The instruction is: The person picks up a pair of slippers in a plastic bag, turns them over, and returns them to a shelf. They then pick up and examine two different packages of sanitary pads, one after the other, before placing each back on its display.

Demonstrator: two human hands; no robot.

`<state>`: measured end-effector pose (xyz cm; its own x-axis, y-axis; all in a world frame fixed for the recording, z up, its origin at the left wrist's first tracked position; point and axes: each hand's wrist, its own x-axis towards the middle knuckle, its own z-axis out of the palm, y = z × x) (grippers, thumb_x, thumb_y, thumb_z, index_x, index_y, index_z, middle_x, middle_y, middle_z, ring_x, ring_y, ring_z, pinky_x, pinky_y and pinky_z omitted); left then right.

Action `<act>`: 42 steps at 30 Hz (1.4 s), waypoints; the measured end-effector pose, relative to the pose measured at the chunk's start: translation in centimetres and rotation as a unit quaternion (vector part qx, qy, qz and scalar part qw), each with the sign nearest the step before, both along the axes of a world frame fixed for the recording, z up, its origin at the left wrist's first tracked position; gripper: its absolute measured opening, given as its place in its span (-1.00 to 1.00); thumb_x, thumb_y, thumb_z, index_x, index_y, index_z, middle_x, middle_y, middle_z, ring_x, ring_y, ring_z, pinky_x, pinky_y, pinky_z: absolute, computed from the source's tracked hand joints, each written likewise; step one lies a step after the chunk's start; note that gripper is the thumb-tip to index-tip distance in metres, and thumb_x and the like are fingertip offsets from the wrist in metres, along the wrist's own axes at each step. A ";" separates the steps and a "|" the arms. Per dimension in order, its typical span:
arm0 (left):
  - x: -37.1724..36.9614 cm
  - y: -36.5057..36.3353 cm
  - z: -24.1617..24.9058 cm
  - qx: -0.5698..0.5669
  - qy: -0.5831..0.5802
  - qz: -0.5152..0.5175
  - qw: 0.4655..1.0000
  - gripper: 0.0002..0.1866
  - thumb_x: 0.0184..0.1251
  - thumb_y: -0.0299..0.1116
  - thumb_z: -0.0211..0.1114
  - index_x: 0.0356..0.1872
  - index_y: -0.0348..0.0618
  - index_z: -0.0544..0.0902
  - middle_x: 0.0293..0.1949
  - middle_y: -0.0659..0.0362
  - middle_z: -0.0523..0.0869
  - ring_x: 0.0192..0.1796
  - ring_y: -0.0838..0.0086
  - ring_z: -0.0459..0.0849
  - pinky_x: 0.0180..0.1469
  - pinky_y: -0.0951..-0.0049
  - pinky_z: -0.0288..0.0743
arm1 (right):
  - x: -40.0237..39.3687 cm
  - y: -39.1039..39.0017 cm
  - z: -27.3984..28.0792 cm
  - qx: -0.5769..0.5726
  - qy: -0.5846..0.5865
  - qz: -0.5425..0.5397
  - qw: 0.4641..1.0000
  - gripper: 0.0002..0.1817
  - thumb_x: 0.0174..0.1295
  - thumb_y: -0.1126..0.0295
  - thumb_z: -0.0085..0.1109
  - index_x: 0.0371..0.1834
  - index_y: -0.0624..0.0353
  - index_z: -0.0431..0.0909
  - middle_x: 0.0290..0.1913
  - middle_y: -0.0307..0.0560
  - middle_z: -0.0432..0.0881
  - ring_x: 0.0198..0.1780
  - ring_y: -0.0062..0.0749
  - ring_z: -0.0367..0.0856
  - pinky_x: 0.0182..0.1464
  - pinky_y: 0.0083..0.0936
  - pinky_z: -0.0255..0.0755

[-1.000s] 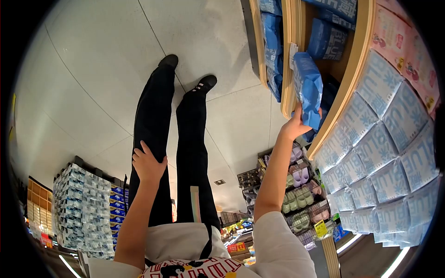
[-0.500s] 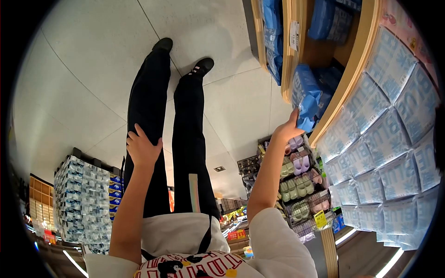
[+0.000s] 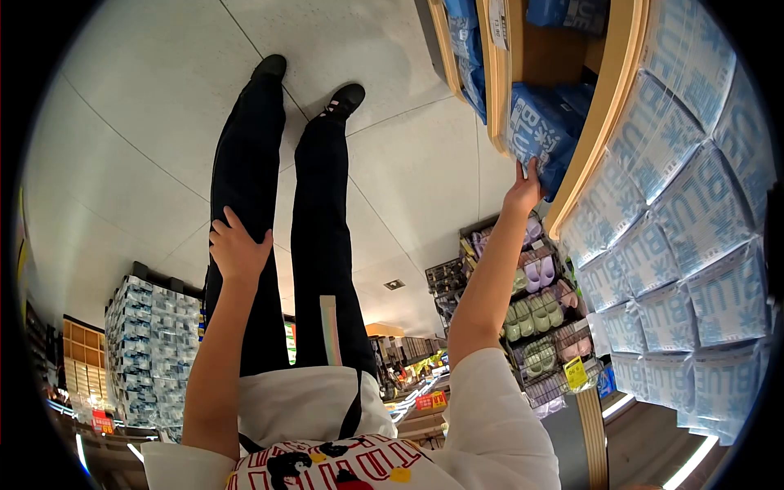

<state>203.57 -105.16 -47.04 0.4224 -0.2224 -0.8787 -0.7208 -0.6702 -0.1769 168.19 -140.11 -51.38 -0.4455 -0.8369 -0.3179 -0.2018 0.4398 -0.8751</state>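
Note:
A blue plastic-wrapped pack [image 3: 541,122] printed with "BLUE" lies in the wooden shelf compartment at the right, its printed face turned towards me. My right hand [image 3: 524,189] reaches up to its near lower corner, fingertips touching the wrapping with the fingers stretched and apart. Another blue pack [image 3: 578,100] shows partly behind it. My left hand [image 3: 238,249] rests with spread fingers on the dark trousers [image 3: 249,171] over my leg, holding nothing.
Stacked white-and-blue packs [image 3: 710,204] line the right side beside the wooden shelf edge [image 3: 608,147]. Below my right forearm stands a rack of slippers [image 3: 535,322] with a yellow tag [image 3: 576,373]. A tall stack of packaged goods [image 3: 151,351] stands at the left.
The blue pack has turned so its printed face shows more fully, and it sits farther up in the view. My right hand has moved up and its grip has loosened. My left hand stays on the leg.

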 end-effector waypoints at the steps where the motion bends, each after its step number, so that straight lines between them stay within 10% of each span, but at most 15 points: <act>1: 0.0 -0.1 0.0 0.001 -0.004 -0.006 1.000 -0.07 -0.01 0.09 0.36 0.26 -0.40 0.23 -0.06 -0.16 0.44 -0.11 0.08 0.54 -0.17 0.23 0.56 | -0.7 -0.1 -0.1 0.000 0.000 0.000 1.000 -0.52 0.11 0.68 0.18 0.12 0.34 0.30 0.17 0.03 0.40 0.10 -0.21 0.47 0.08 -0.22 0.57; 9: -0.1 -0.6 0.0 0.008 0.008 0.005 1.000 -0.08 0.01 0.11 0.32 0.27 -0.38 0.23 0.01 -0.21 0.43 -0.05 0.05 0.53 -0.15 0.17 0.55 | -2.5 -1.0 -1.1 0.002 0.003 0.030 1.000 -0.49 0.13 0.68 0.15 0.16 0.34 0.22 0.20 0.05 0.38 0.12 -0.17 0.46 0.09 -0.23 0.55; 19: 1.5 -4.5 1.5 -0.079 0.019 0.056 0.995 -0.18 0.12 0.10 0.23 0.24 -0.37 0.28 0.10 -0.25 0.41 0.02 -0.03 0.51 -0.08 0.13 0.54 | 2.3 10.9 6.1 0.243 -0.006 0.030 0.970 -0.09 0.17 0.05 0.21 0.42 0.00 -0.21 0.33 -0.05 0.25 0.17 -0.05 0.43 0.07 -0.04 0.38; 22: 3.5 -3.3 0.6 -0.209 0.086 0.112 0.968 -0.32 0.20 -0.01 0.14 0.23 -0.31 0.32 0.15 -0.19 0.41 0.10 -0.07 0.45 0.13 0.11 0.40 | 1.6 20.5 4.8 0.419 0.210 0.287 0.835 -0.26 0.18 -0.10 0.06 0.37 -0.03 0.11 -0.02 0.10 0.47 -0.12 -0.17 0.48 0.07 -0.24 0.35; 24: 5.1 -2.8 2.8 -0.253 0.122 0.092 0.955 -0.35 0.20 -0.03 0.14 0.24 -0.25 0.33 0.17 -0.18 0.41 0.14 -0.06 0.44 0.16 0.11 0.37 | 2.7 28.7 3.6 0.404 0.258 0.439 0.760 -0.20 0.26 -0.18 -0.16 0.32 0.33 0.16 0.09 0.38 0.44 0.14 0.13 0.41 0.28 -0.26 0.19; 28: 9.1 1.0 7.4 -0.266 0.192 0.075 0.942 -0.36 0.22 0.01 0.11 0.20 -0.27 0.37 0.13 -0.20 0.45 0.13 -0.07 0.46 0.20 0.14 0.33 | 9.9 30.4 11.7 0.477 0.078 0.311 0.818 -0.21 0.28 -0.16 -0.22 0.22 0.46 0.29 0.21 0.39 0.37 0.25 0.03 0.37 0.27 -0.32 0.22; 36: 21.5 5.6 11.8 -0.196 0.231 0.005 0.953 -0.48 0.16 0.02 0.11 -0.15 -0.30 0.64 -0.15 -0.18 0.66 -0.01 0.02 0.60 0.07 0.19 0.43 | 13.0 26.4 17.4 0.352 0.057 0.480 0.802 -0.46 0.15 0.05 0.11 0.03 0.29 0.53 -0.12 0.12 0.62 -0.15 -0.22 0.60 -0.13 -0.37 0.51; 42: 25.4 3.0 13.2 -0.216 0.209 0.170 0.938 -0.55 0.18 -0.08 0.12 -0.18 -0.35 0.60 -0.39 -0.01 0.69 -0.47 0.31 0.65 -0.40 0.31 0.51 | 14.0 25.3 17.0 0.224 0.083 0.362 0.901 -0.53 0.12 0.09 0.16 -0.10 0.31 0.59 -0.32 0.05 0.65 -0.29 -0.30 0.61 -0.25 -0.38 0.51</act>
<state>229.00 -102.12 -33.83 0.1726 -0.5115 -0.8418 -0.3984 -0.8178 0.4152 182.19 -114.79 -34.42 0.0934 -0.7318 -0.6751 -0.6897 0.4415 -0.5739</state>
